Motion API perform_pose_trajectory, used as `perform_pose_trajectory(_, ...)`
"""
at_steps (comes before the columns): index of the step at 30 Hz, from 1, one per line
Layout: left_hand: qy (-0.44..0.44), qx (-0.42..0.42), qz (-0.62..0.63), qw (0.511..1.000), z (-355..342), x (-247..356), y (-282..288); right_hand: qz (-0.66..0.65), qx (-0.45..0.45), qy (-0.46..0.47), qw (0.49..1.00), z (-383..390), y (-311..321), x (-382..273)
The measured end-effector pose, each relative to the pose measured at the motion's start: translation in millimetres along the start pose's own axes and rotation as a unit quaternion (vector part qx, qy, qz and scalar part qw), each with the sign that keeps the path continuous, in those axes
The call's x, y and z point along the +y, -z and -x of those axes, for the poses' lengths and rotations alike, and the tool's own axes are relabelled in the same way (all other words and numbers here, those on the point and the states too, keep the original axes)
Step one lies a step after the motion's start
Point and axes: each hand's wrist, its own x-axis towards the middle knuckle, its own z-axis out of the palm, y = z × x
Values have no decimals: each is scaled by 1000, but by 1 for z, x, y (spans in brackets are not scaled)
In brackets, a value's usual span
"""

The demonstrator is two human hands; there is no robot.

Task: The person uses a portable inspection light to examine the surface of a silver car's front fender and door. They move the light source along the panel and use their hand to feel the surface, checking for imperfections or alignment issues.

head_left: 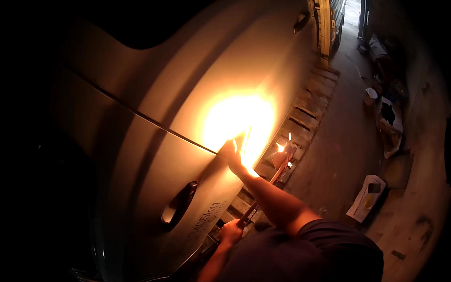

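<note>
In front of me a pale vehicle side panel [225, 61] glows under a very bright patch of light. My right hand [237, 152] reaches up to it, its fingers appearing stretched out along the surface near a door seam [155, 123]; glare washes out part of the fingers. Lower down, my left hand [231, 231] is closed around a thin pole [265, 190]. At that pole's upper end is a lit lamp head [283, 155], close to the panel. A dark door handle [181, 204] lies left of my left hand.
Wooden pallets [305, 117] run along the vehicle's lower edge. To the right, a white bucket [370, 95], an open box with dark contents [390, 115] and a white sheet with small items [361, 199] lie on the floor. A bright doorway [352, 16] shows far off.
</note>
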Motion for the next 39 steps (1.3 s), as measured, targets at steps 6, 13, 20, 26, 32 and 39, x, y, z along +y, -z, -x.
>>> perform_pose_trajectory(6,-32,1,9,999,-7,-20,10,-13,-34,-48,998,31,-30,20)
perform_pose_trajectory(13,-42,-20,-24,999,-20,-31,21,-62,55,12,996,21,-40,25)
perform_pose_trajectory(20,-62,-33,-25,997,-25,-37,15,-30,219,85,972,-44,-39,23)
perform_pose_trajectory(26,-58,-41,-21,997,-26,-35,11,-10,142,116,983,-6,-45,19)
perform_pose_trajectory(32,-65,-24,-32,997,-32,-47,4,-26,206,86,974,-60,-32,-21)
perform_pose_trajectory(39,-23,-48,-10,999,-31,-40,-1,-26,140,156,977,-6,-37,-27)
